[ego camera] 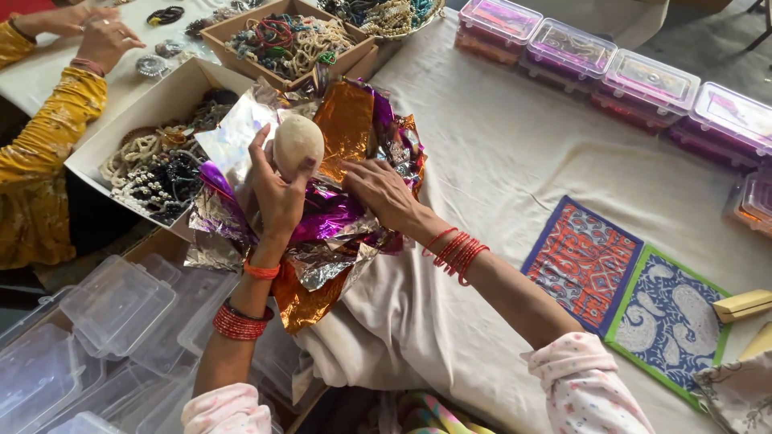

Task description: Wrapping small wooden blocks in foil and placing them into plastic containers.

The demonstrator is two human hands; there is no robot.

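Left hand (pixel 277 189) grips a pale oval ball (pixel 298 143) above crumpled foil sheets (pixel 342 217) | right hand (pixel 382 191) lies flat, open, on foil at 3 o'clock | risk — ball may slip into bead box (pixel 165 104) at 9 o'clock.

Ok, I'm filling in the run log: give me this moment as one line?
left hand: holds pale egg-shaped ball | right hand: on crinkled shiny foil sheets | nearby: open cardboard box of beaded jewellery
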